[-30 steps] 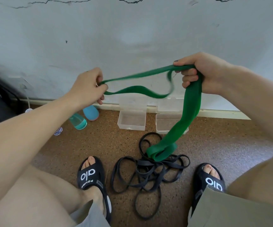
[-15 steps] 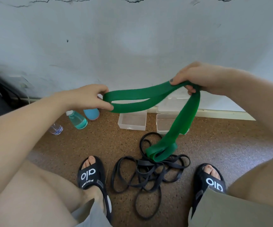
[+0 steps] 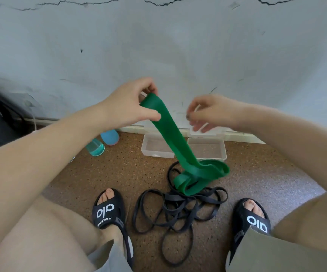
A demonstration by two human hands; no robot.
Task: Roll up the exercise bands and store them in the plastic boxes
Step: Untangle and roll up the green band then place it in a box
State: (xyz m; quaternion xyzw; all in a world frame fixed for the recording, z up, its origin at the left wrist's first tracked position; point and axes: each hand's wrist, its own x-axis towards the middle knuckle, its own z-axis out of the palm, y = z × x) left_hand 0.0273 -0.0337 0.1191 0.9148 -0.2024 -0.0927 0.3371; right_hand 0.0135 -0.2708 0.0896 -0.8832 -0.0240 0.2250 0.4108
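Your left hand [image 3: 128, 107] pinches the top fold of the green exercise band [image 3: 171, 134]; its tail trails onto the black bands [image 3: 178, 209] heaped on the floor. Your right hand [image 3: 210, 114] hangs open, holding nothing. Nothing is rolled yet, and both plastic boxes [image 3: 207, 149] appear empty, so nearly everything remains.

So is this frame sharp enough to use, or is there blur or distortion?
Head view: right hand motion-blurred; left hand and green band fairly sharp; wide-angle bending curves the wall crack; far left edge smeared dark; light soft, no glare.
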